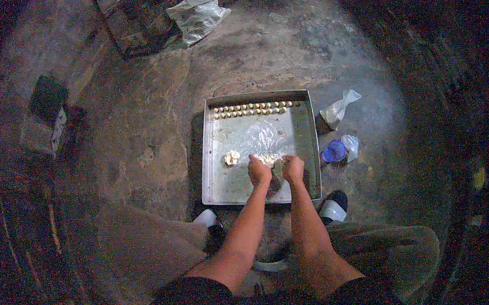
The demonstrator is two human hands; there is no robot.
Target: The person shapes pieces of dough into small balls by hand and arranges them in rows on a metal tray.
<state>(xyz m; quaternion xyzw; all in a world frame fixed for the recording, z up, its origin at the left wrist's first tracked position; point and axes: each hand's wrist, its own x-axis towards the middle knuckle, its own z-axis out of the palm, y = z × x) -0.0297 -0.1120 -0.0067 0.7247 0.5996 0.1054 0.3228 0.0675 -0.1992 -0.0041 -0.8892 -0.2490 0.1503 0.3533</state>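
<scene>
A square metal tray (219,189) with raised sides sits on the floor in front of me. My left hand (259,171) and my right hand (293,168) are over its near half, a short gap apart, fingers closed. Between them lies a pale crumbly mass (267,160); whether either hand grips it or a thin sheet is too small to tell. Beyond it spreads a shiny whitish patch (263,134), possibly clear plastic. Left of my left hand rests a cream-coloured lump (232,158). Two rows of small pale balls (251,109) line the tray's far side.
Right of the tray stand a blue cup (334,151), a small clear plastic bag (351,147) and a whitish knotted bag (338,111). A large white sack (197,17) lies far off beside a dark frame (135,26). My feet flank the tray's near corners.
</scene>
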